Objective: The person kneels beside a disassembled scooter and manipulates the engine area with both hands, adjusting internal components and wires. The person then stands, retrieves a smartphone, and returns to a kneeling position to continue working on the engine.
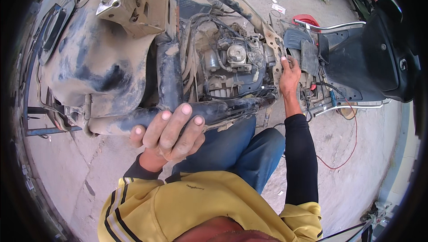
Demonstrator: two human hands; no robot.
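A dusty motorbike lies before me with its bodywork off. My left hand (171, 135) is raised beside the thick black frame tube (218, 112), its fingers stretched and a little apart, with nothing in it. Further right, my right hand (290, 79) reaches to a dusty perforated metal bracket (275, 48) across the frame. Its thumb and fingers close at the bracket's edge; the far side of that grip is hidden. Left of the bracket sits the engine area with a carburettor (236, 55) among hoses and cables.
A dusty fuel tank (96, 68) and a boxy metal bracket (133, 8) stand at the left. To the right are a black seat (365, 57), chrome rails (347, 26) and a thin red cable (354, 130) looping over the concrete floor (352, 153). Paper scraps (278, 8) lie behind.
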